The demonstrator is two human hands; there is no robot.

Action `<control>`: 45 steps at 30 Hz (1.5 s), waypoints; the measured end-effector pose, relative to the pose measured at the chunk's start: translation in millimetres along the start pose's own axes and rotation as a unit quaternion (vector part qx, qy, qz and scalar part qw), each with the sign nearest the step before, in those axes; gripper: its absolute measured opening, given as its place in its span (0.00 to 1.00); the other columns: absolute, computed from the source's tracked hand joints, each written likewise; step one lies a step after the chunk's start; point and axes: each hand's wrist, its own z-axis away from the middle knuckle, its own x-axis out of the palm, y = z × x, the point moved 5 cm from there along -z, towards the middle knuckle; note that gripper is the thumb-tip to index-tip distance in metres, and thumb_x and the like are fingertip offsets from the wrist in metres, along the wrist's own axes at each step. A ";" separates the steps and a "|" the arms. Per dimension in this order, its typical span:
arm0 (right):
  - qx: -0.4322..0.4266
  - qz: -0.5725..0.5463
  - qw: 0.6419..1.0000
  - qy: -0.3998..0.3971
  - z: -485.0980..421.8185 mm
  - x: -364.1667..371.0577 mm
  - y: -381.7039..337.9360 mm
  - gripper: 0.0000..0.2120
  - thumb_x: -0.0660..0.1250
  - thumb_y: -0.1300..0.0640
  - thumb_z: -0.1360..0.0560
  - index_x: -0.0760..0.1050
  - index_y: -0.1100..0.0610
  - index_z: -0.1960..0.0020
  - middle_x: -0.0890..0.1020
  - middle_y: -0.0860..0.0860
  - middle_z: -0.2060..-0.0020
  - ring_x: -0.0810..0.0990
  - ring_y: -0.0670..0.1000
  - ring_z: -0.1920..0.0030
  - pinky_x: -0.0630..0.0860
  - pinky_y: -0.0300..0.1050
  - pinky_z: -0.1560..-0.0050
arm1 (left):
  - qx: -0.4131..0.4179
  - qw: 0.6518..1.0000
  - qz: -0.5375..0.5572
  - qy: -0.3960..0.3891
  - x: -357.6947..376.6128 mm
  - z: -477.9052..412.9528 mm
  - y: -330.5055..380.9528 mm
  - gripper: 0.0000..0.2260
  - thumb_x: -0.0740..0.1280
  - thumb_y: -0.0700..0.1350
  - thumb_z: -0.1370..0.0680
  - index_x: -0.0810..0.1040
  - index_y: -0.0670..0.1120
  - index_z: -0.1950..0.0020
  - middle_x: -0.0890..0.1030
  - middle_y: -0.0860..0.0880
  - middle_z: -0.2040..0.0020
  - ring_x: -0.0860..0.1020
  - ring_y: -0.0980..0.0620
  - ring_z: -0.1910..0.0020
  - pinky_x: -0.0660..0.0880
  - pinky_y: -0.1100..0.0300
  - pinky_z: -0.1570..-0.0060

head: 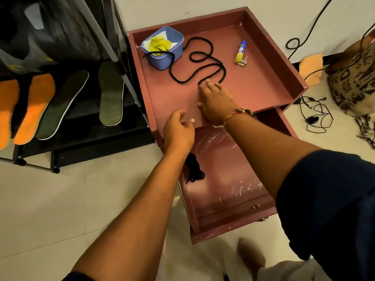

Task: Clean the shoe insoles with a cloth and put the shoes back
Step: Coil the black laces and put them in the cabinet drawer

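A yellow cloth [159,45] lies in a blue plastic tub [165,57] at the back left of the maroon cabinet top [253,82]. A long black shoelace [203,57] snakes across that top. My right hand [215,102] lies flat on the top with its fingertips on the lace's near end. My left hand [178,130] hovers at the top's front edge, fingers loosely curled, holding nothing I can see. Two orange insoles [33,108] and two dark green insoles [110,94] lean on the black shoe rack [91,142] at left.
The cabinet's drawer [227,179] stands pulled out below my arms, with a bundle of black lace [193,171] inside. A small blue and yellow tube with keys [240,53] lies on the top. Cables [316,112], a patterned bag [353,82] and an orange cloth [311,67] lie on the floor at right.
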 end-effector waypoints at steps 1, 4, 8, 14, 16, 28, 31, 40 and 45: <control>0.001 0.003 1.000 -0.014 -4.4 2.0 3.1 0.27 0.59 0.45 0.22 0.60 0.52 0.25 0.62 0.54 0.25 0.60 0.62 0.27 0.61 0.57 0.28 | 0.002 1.000 0.002 -0.002 0.4 -0.5 0.1 0.15 0.69 0.45 0.20 0.76 0.48 0.34 0.79 0.50 0.37 0.78 0.53 0.38 0.76 0.55 0.38; -0.014 0.006 0.999 0.029 -1.8 -11.9 5.5 0.17 0.62 0.51 0.23 0.74 0.54 0.36 0.76 0.54 0.37 0.72 0.61 0.39 0.70 0.53 0.38 | 0.002 1.000 0.005 -0.002 0.1 -0.5 2.6 0.13 0.68 0.45 0.20 0.77 0.48 0.35 0.80 0.50 0.38 0.78 0.53 0.41 0.76 0.54 0.39; -0.029 -0.054 0.997 0.050 39.6 -30.5 0.6 0.09 0.65 0.62 0.29 0.81 0.56 0.53 0.82 0.56 0.55 0.77 0.60 0.52 0.75 0.51 0.51 | 0.005 1.000 0.008 -0.025 4.5 3.8 6.7 0.13 0.69 0.43 0.20 0.77 0.48 0.35 0.80 0.49 0.40 0.78 0.52 0.43 0.77 0.54 0.41; -0.028 -0.183 0.980 0.074 140.5 -77.7 -5.9 0.14 0.65 0.62 0.25 0.77 0.54 0.40 0.80 0.49 0.51 0.77 0.50 0.50 0.73 0.42 0.48 | 0.130 0.980 -0.039 -0.146 25.6 25.4 31.0 0.26 0.75 0.42 0.26 0.74 0.53 0.29 0.75 0.48 0.35 0.76 0.50 0.38 0.74 0.54 0.37; -0.013 -0.208 0.975 0.082 167.9 -97.7 -6.4 0.13 0.64 0.62 0.23 0.79 0.52 0.41 0.78 0.46 0.52 0.76 0.47 0.50 0.71 0.39 0.48 | 0.177 0.969 -0.038 -0.169 29.7 35.3 38.0 0.20 0.77 0.43 0.27 0.80 0.50 0.36 0.76 0.49 0.41 0.77 0.50 0.43 0.75 0.54 0.40; 0.240 -0.465 0.787 0.328 203.0 -122.4 70.0 0.09 0.59 0.60 0.25 0.74 0.49 0.51 0.81 0.49 0.58 0.80 0.47 0.56 0.78 0.49 0.48 | 0.129 0.984 -0.095 -0.078 14.4 30.7 32.7 0.05 0.70 0.45 0.22 0.82 0.47 0.49 0.80 0.51 0.49 0.77 0.53 0.52 0.71 0.61 0.54; 0.292 -0.520 0.717 0.360 202.6 -118.8 84.3 0.11 0.56 0.63 0.26 0.72 0.51 0.49 0.75 0.48 0.65 0.73 0.42 0.68 0.72 0.37 0.64 | 0.102 0.992 -0.070 -0.035 11.3 24.9 32.5 0.03 0.69 0.47 0.21 0.80 0.48 0.52 0.82 0.50 0.52 0.77 0.55 0.58 0.73 0.63 0.60; 0.284 -0.691 0.641 0.176 186.3 -96.8 78.6 0.19 0.54 0.42 0.18 0.70 0.52 0.62 0.61 0.46 0.77 0.56 0.46 0.77 0.56 0.37 0.76 | -0.071 0.968 0.238 -0.038 21.0 26.8 29.2 0.12 0.60 0.50 0.15 0.75 0.42 0.50 0.81 0.44 0.63 0.80 0.51 0.67 0.78 0.58 0.67; 0.242 -0.689 0.663 0.164 182.6 -102.8 86.5 0.17 0.61 0.44 0.20 0.69 0.50 0.65 0.62 0.47 0.74 0.57 0.46 0.75 0.55 0.39 0.75 | -0.108 0.910 0.396 0.054 3.3 16.7 29.1 0.09 0.56 0.46 0.14 0.73 0.44 0.49 0.84 0.40 0.52 0.86 0.45 0.54 0.82 0.55 0.55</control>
